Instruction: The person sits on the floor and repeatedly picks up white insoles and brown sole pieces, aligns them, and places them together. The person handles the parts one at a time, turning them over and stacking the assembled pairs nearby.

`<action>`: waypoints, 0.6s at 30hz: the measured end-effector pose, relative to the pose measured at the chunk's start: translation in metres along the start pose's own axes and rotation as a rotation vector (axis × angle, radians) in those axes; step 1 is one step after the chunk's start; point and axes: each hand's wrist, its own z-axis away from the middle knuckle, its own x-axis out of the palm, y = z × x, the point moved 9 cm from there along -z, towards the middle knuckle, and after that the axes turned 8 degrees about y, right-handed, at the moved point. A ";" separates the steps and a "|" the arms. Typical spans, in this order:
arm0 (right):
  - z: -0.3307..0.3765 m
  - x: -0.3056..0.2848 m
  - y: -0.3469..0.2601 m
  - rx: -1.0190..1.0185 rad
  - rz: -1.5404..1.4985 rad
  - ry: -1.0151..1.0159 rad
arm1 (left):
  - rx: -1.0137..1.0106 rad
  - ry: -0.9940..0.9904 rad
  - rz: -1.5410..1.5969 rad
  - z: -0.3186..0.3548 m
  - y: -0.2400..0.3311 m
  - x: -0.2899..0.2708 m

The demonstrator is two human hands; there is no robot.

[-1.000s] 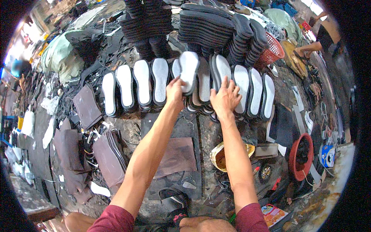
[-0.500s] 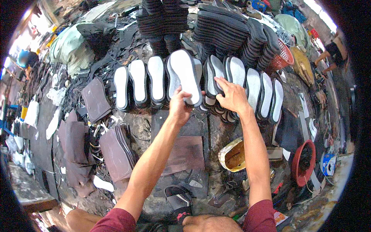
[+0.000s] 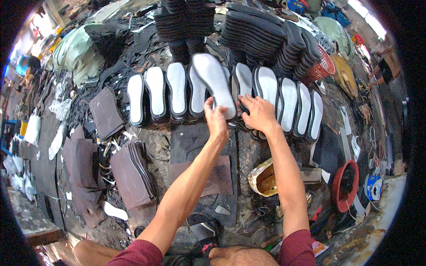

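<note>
My left hand (image 3: 216, 119) grips a shoe sole (image 3: 214, 80) by its lower end. The sole has a white top and a dark edge, is tilted, and is held above the row of stacked soles. Close on its right, my right hand (image 3: 259, 114) has its fingers bent around the near end of another white-topped sole (image 3: 243, 79) in the row. Part of that end is hidden by the fingers. Similar soles lie on both sides, including a white sole (image 3: 155, 91) to the left and a broad one (image 3: 267, 84) to the right.
Tall stacks of black soles (image 3: 253, 33) stand behind the row. Brown sheets (image 3: 132, 175) lie at left, and a brown sheet (image 3: 217, 177) lies in front of me. At right are a yellowish container (image 3: 262, 178), a red basin (image 3: 345, 186) and a red basket (image 3: 323, 65). Scraps litter the floor.
My left hand has moved right with its sole, which now tilts more. My right hand has drawn slightly left and nearer, its outstretched fingers now bending at the sole's end.
</note>
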 end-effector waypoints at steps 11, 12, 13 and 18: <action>-0.001 -0.024 0.008 0.210 -0.162 0.225 | -0.167 -0.028 0.086 0.000 -0.006 0.000; 0.002 -0.021 0.005 0.192 -0.146 0.227 | -0.119 -0.011 0.062 -0.003 0.000 -0.004; 0.006 -0.017 0.002 0.173 -0.130 0.229 | -0.071 0.007 0.039 -0.005 0.007 -0.008; 0.018 -0.017 -0.010 0.196 -0.270 0.262 | 0.036 -0.082 -0.013 -0.002 0.036 -0.019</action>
